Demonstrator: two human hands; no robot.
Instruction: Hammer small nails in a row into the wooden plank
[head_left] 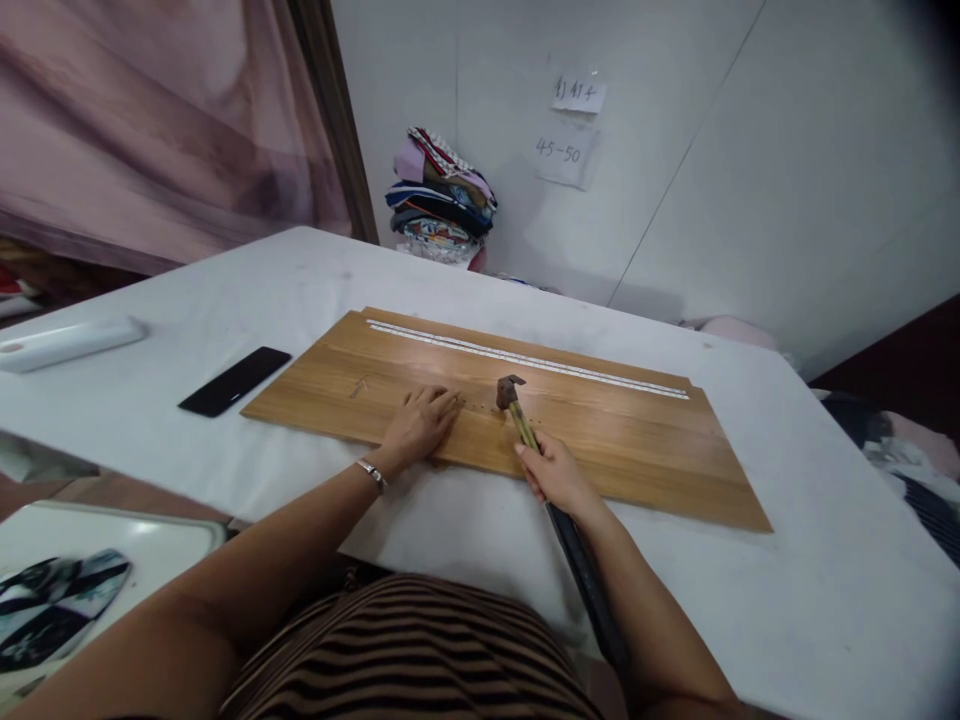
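Observation:
A wooden board lies flat on the white table in front of me. My right hand is wrapped round the handle of a claw hammer; the rusty head is over the board's middle, and the dark grip runs back under my forearm. My left hand rests on the board to the left of the hammer head, its fingertips drawn together. What they pinch is too small to make out. Small dark spots run along the board between fingertips and hammer. A few loose nails lie left of this hand.
Two white measuring strips run along the board's far side. Left of the board are a black phone and a white long object. Folded cloths are stacked by the wall. A white stool stands at lower left.

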